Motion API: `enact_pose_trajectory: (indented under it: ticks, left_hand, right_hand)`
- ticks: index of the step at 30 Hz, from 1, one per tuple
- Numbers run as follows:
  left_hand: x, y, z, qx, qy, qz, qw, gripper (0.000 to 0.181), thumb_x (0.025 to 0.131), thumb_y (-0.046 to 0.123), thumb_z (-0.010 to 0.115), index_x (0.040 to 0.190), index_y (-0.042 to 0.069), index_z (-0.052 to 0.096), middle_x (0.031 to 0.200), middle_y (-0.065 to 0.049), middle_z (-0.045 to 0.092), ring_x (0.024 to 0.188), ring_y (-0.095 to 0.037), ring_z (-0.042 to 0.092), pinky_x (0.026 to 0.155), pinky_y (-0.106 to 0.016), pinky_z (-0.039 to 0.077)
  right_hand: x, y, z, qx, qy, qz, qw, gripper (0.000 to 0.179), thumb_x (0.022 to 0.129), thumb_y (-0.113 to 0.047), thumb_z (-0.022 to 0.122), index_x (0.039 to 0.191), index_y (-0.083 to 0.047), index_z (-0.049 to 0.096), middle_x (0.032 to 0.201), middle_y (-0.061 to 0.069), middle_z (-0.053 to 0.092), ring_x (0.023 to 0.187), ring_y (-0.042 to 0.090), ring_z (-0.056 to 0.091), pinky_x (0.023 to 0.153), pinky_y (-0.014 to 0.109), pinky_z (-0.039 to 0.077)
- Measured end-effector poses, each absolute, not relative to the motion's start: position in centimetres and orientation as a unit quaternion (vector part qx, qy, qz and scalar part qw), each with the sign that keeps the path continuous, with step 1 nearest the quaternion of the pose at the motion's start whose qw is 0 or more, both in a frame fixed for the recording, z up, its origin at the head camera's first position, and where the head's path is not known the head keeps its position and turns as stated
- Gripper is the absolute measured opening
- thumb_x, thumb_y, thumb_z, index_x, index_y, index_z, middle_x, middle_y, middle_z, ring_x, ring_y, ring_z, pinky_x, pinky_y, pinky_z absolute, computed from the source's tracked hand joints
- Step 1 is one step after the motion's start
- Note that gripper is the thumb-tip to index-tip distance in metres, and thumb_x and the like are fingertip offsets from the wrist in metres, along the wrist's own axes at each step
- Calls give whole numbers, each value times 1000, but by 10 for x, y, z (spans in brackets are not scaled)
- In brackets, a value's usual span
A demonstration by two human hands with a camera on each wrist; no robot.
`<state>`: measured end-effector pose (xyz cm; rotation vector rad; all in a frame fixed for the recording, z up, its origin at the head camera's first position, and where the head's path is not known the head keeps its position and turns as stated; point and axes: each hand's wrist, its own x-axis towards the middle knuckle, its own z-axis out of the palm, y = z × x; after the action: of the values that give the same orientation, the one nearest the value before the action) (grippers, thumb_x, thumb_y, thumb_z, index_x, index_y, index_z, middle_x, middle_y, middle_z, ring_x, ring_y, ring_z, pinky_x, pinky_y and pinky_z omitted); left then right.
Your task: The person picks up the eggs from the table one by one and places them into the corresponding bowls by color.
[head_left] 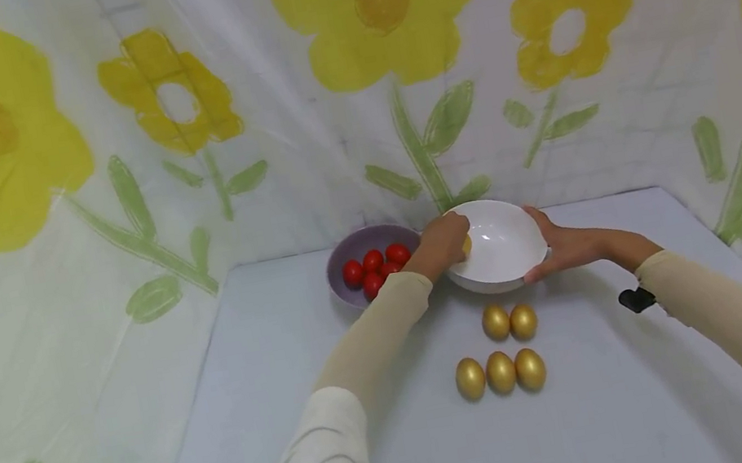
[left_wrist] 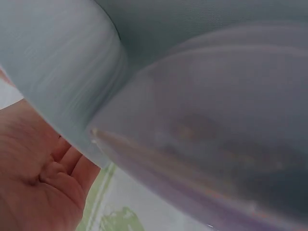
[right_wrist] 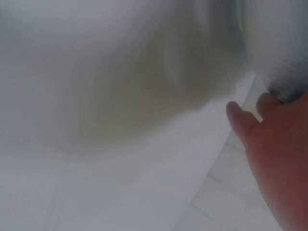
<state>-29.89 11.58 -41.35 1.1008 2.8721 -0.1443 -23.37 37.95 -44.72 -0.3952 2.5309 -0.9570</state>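
Note:
Over the left rim of a glossy white bowl [head_left: 503,245], my left hand [head_left: 446,241] bends its fingers inward. A golden egg [head_left: 467,247] shows partly beneath those fingers, inside the bowl's rim. In the left wrist view, the left hand [left_wrist: 38,178] appears past the bowl's outer wall [left_wrist: 57,62], its fingertips mostly hidden. My right hand [head_left: 563,243] grips the bowl's right side, thumb near the front and fingers behind. The right wrist view catches the right hand [right_wrist: 284,149] beside the blurred bowl wall [right_wrist: 279,38].
Left of the white bowl stands a purple bowl [head_left: 342,290] with several red eggs [head_left: 370,261]. In front, golden eggs lie on the pale table [head_left: 632,401]: a pair [head_left: 509,321] and a row of three [head_left: 501,372]. A flowered curtain [head_left: 300,169] hangs behind the table.

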Motion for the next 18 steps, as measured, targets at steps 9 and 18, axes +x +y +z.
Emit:
enact_pose_trajectory:
  ticks: [9,18]
  left_hand:
    - [-301,120,-430,373,924,-72,38,31,96,23,77,124,15,70,118,-1,69,105,-18,65,85,-31,54]
    - [-305,129,-435,375,920,-115,16,27,96,30,78,120,20,71,115,3,69,104,-16,66,85,-31,56]
  right_hand:
    - [-227,374,-447,-134,903,-347,215,142,85,-42,89,163,-8,-24,169,33,-1,152,53,20,118,71,27]
    - [-231,378,-447,-148,903,-348,205,139,86,-39,89,164,-8,-22,168,32,-1,150,52,24,115,69,31]
